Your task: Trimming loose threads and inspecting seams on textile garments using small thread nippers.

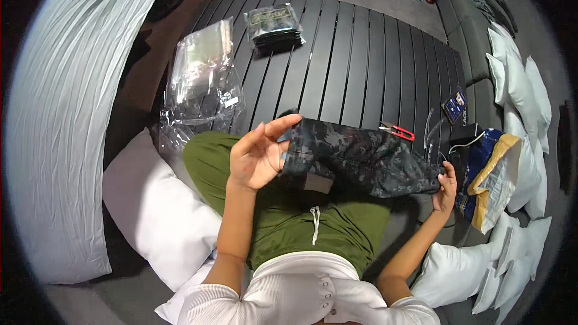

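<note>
Head view: our left hand and right hand are pinching opposite ends of camouflage cloth above our trousers; we are judging it light, limp, best held by edges.

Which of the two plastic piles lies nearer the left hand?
The loose heap of clear bags; the neat stack of dark packs sits farther from the left hand.
</note>
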Demonstrator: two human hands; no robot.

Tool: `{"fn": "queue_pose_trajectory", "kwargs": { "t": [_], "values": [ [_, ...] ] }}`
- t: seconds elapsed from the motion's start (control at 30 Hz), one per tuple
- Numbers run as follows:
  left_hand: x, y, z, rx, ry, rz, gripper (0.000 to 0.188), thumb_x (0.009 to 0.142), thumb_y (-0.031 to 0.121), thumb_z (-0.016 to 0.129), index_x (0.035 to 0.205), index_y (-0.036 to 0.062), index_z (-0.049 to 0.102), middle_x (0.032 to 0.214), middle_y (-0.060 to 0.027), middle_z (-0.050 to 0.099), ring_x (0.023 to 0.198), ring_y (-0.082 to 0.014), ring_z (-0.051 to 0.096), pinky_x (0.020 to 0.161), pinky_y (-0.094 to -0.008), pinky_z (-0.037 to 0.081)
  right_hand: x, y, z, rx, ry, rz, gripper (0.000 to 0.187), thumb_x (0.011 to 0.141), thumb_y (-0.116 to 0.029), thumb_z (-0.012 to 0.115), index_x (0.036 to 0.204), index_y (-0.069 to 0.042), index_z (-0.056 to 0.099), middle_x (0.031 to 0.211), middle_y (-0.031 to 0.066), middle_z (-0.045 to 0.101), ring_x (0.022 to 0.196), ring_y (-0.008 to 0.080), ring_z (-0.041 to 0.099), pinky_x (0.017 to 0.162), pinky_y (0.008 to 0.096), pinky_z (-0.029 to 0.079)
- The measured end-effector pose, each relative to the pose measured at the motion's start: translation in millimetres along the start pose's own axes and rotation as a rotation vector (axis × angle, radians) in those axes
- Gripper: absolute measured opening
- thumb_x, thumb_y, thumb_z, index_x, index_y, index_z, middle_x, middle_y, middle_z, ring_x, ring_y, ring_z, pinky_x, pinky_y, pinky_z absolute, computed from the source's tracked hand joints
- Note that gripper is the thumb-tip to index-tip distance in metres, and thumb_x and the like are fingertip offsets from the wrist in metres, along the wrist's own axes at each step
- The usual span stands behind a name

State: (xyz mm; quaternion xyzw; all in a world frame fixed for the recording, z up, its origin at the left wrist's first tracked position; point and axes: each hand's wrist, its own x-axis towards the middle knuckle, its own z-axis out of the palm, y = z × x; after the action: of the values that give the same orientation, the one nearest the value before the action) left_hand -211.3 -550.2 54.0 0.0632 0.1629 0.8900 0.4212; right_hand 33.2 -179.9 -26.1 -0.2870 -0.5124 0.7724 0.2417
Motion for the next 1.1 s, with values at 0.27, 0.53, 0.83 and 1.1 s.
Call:
{"fn": "queue_pose_trajectory", "kwargs": {
  "t": [0.27,0.53,0.83,1.1],
  "values": [
    [-11.3,-4.9,4.8,0.05,-0.198,-0.139,0.062,0.088,0.033,0.034,0.128,-0.0122,0.019,0.123,-0.0259,0.039,0.108,-0.036,0.047,0.084,-0.043,0.045,-23.6,-42.4,52.2,-0.608,-1.159,0.052,0.018,0.067,-0.008,0.069,0.082,0.001,0.064,0.082,0.0126,0.062,0.072,0.0189,0.058,0.062,0.0263,0.045],
    [-11.7,-13.3,26.7,0.203,-0.102,-0.414,0.055,0.089,0.028,0.036,0.115,-0.0198,0.032,0.115,-0.0292,0.044,0.081,-0.0317,0.061,0.063,-0.0341,0.055,-36.3,-40.3,136.2,-0.234,-1.268,-0.329,0.031,0.072,-0.018,0.068,0.093,0.003,0.061,0.086,0.0142,0.062,0.076,0.0252,0.059,0.065,0.0321,0.046],
    [-7.6,-34.1,35.7,0.382,-0.13,-0.683,0.039,0.087,0.02,0.045,0.109,-0.0111,0.048,0.106,-0.0178,0.056,0.076,-0.0123,0.062,0.056,-0.0175,0.052,-51.1,-7.0,202.8,0.007,-0.999,0.005,0.032,0.075,-0.028,0.064,0.084,0.0,0.053,0.088,0.011,0.053,0.089,0.0214,0.049,0.08,0.0317,0.037],
    [-12.6,-40.6,27.9,0.44,-0.204,-0.622,0.048,0.068,-0.007,0.063,0.114,-0.0035,0.047,0.104,-0.0168,0.056,0.078,-0.0114,0.058,0.073,-0.0216,0.047,-64.0,-22.9,185.7,-0.019,-0.795,0.306,0.024,0.08,-0.02,0.06,0.071,-0.003,0.045,0.062,0.0002,0.042,0.055,0.008,0.039,0.049,0.0223,0.031]
  ]
}}
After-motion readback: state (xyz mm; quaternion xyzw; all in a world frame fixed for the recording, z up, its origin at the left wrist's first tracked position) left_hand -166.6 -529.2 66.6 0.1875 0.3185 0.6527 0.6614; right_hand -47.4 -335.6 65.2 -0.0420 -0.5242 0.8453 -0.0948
